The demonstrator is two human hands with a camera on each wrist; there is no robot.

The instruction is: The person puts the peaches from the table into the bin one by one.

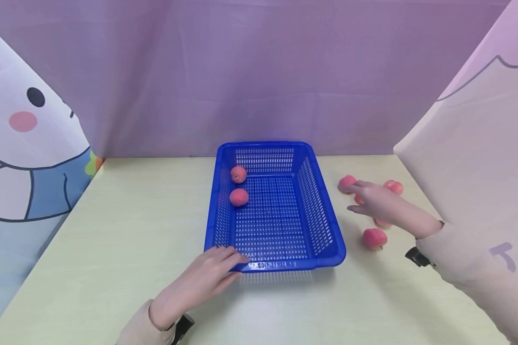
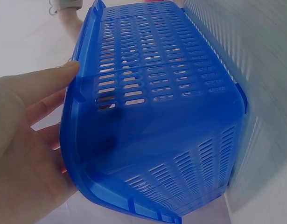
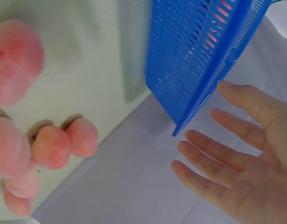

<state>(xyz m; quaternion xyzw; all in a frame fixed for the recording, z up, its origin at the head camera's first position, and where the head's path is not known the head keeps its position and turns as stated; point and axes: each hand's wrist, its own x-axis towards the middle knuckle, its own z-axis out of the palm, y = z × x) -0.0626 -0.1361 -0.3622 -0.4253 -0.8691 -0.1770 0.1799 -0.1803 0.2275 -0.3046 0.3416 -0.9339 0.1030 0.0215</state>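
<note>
- Head view: blue basket (image 1: 280, 249) sits on the pale table (image 1: 112, 230), near the middle. It is rectangular, and its long axis runs away from the person toward the purple curtain (image 1: 259, 72), with one short wall nearest the person and the other at the back. Its open side faces up.
- Two peaches (image 1: 239, 197) lie inside the basket against the left wall, one behind the other, toward the far end.
- The left hand (image 1: 207, 278) lies flat on the table at the near left corner of the basket, fingers straight and touching the rim there; it grips nothing.
- The right hand (image 1: 373, 201) hovers over a cluster of loose peaches (image 1: 374, 238) on the table to the right of the basket, fingers extended and relaxed, pointing left toward the basket. Whether it touches a peach beneath it I cannot tell.
- Left wrist view: the basket (image 2: 152, 116) fills the frame, its slotted side wall stretching away from the camera. The left hand (image 2: 26, 140) rests at the rim, thumb laid straight along the edge, fingers uncurled.
- Right wrist view: the right hand (image 3: 241, 158) is spread open, palm showing, fingers apart and holding nothing. A corner of the basket (image 3: 194, 60) shows just beside the fingertips, not touching. The loose peaches (image 3: 50, 147) lie bunched together on the table, apart from the hand.
</note>
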